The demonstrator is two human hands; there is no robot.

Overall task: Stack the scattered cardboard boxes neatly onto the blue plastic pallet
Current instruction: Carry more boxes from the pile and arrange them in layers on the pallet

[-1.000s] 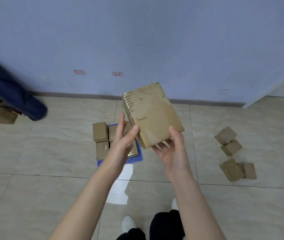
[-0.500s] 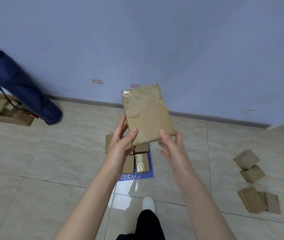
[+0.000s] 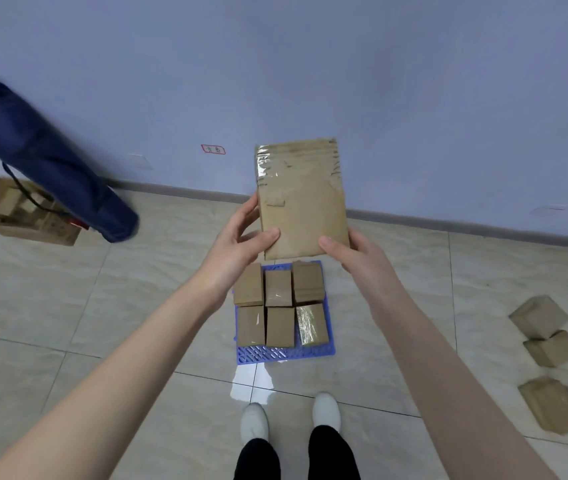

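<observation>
Now a flat cardboard box [image 3: 303, 199] is held in the air, at twelve o'clock from the blue pallet [image 3: 286, 353]. The left hand [image 3: 241, 237] and right hand [image 3: 353, 256] each pinch a near corner, thumb on top. On the pallet sit six boxes [image 3: 279, 306] in two rows. At its three o'clock, loose boxes [image 3: 545, 332] lie on the floor [image 3: 137, 306].

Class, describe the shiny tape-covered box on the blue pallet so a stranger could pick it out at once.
Find the blue pallet on the tiled floor, below the large held box. Six small boxes lie on it in two rows of three; the shiny box ends the nearer row on the right. Its whole top glints with crinkled tape, yellower than its dull brown neighbours.
</observation>
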